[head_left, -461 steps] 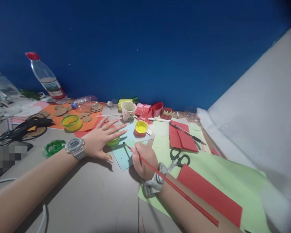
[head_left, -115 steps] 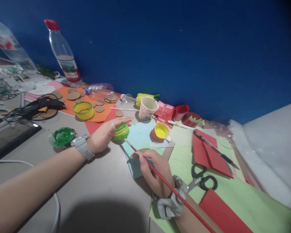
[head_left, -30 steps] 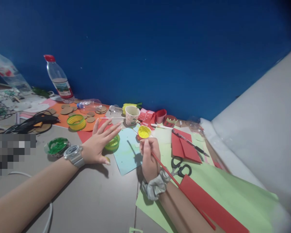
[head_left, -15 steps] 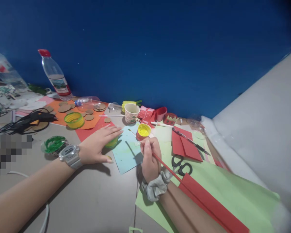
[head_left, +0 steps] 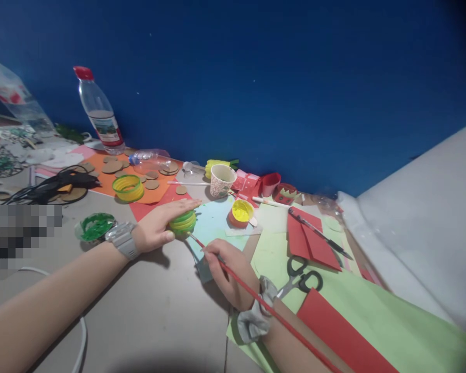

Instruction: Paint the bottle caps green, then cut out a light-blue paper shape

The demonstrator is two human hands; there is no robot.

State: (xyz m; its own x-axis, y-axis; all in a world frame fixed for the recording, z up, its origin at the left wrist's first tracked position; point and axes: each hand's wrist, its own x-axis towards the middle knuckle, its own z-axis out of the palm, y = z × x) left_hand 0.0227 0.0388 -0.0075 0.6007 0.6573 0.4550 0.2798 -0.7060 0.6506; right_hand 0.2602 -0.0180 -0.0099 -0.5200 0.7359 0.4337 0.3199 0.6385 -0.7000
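Observation:
My left hand (head_left: 161, 223) lies around a green-and-yellow striped round piece (head_left: 183, 223), with its fingers stretched across the top and far side and the thumb at the near side, steadying it on the table. A red-handled paintbrush (head_left: 236, 277) is pinched in my right hand (head_left: 231, 269). Its tip touches or nearly touches the lower right side of the striped piece. Behind my right hand stands a small pot of yellow paint (head_left: 243, 211). A cup of green paint (head_left: 96, 227) is beside my left wrist. Light-blue paper (head_left: 209, 215) lies between the hands.
Another yellow-and-green ring (head_left: 128, 188) sits near cardboard discs (head_left: 112, 165). A paper cup (head_left: 222, 181) and bottle (head_left: 103, 116) stand toward the blue wall. Scissors (head_left: 303, 277), a black pen (head_left: 320, 233) and red card (head_left: 345, 331) lie on green paper at the right.
The paintbrush in my right hand has moved from beside the yellow paint pot left and down to the striped piece. My left thumb has drawn in toward the piece. The view has shifted slightly.

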